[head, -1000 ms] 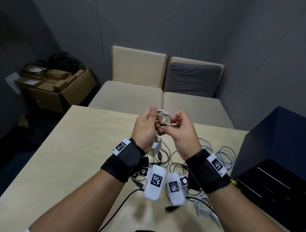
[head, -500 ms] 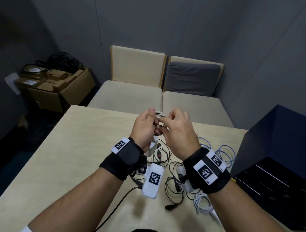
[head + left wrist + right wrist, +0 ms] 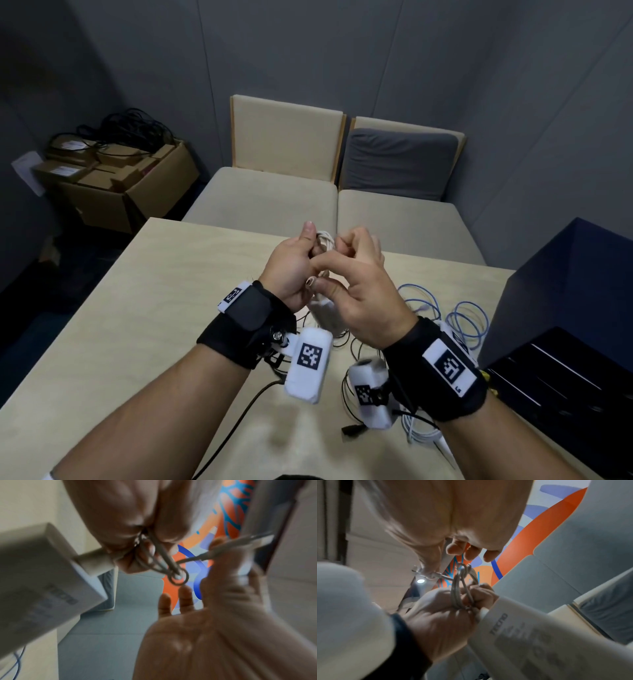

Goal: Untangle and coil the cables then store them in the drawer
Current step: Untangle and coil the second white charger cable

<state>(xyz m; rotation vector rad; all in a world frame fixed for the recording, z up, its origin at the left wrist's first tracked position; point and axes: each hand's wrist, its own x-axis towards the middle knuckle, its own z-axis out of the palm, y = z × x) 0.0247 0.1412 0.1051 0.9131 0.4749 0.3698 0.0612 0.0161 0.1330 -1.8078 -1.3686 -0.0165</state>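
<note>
The white cable [image 3: 323, 240] is sitting in small loops above the table [image 3: 137, 308], its plug block [image 3: 322, 311] hanging down. Blue cables [image 3: 455, 325] and black cables [image 3: 352, 429] are lying loose on it, maybe tangled.

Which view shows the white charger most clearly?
The right wrist view: the charger fills the lower right, its brand readable. The left wrist view shows it large but blurred. In the head view the left hand and right hand hide most of it.
</note>
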